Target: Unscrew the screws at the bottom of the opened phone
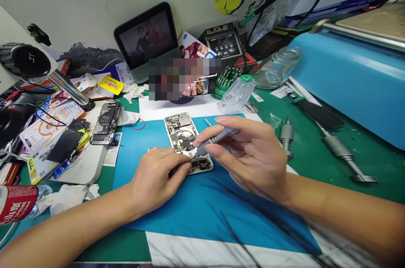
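Observation:
An opened smartphone (181, 123) with its inner parts bare lies on the blue mat (202, 221). My left hand (161, 171) is at its lower left side, thumb and forefinger closed on the phone's lower part; whether a small piece is between the fingertips I cannot tell. A grey screwdriver (219, 138) is pinched between the thumb and fingers of my right hand (256, 154). It slants down to the left, its tip low over the phone near my left fingertips. My hands hide part of the phone's lower half.
To the left, a phone screen assembly (106, 121) lies on a white box among boxes and cables. Behind the mat stand a screwdriver bit holder (225, 82), a clear plastic container (237, 96) and a tablet-like display (147, 38). Metal-handled tools (341, 152) and a glass jar (278, 67) are right.

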{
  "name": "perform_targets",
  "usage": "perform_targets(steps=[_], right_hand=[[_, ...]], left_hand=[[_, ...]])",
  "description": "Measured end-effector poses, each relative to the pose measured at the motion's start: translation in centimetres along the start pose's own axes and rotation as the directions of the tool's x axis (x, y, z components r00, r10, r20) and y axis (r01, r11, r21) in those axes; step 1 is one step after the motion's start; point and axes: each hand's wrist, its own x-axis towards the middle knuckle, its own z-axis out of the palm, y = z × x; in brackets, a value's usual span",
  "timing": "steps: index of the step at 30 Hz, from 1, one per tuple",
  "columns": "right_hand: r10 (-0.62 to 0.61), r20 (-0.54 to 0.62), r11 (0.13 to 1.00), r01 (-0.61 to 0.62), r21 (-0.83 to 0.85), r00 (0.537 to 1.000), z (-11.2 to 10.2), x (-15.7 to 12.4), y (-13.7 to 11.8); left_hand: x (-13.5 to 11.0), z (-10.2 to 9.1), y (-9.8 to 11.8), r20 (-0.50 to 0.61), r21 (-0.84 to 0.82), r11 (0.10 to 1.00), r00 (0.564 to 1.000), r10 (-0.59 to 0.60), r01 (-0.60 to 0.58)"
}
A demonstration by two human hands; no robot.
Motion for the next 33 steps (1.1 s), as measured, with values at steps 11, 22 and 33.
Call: perform_targets(steps=[11,22,33], right_hand=[[0.03,-0.001,1.0,-0.03,0.01,1.0,0.1,-0.08,-0.04],[0.009,-0.017,1.0,-0.009,0.007,1.0,0.08,0.09,-0.16],[0.02,-0.006,1.0,-0.02,0.015,1.0,0.07,0.06,-0.24]], left_hand=[[0.13,-0.07,0.17,0.016,-0.014,1.0,1.0,-0.005,0.005],[0.16,-0.13,0.28,0.02,-0.028,1.0,1.0,-0.013,0.013],[0.07,0.02,0.07,0.012,-0.021,1.0,1.0,-0.009,0.009]])
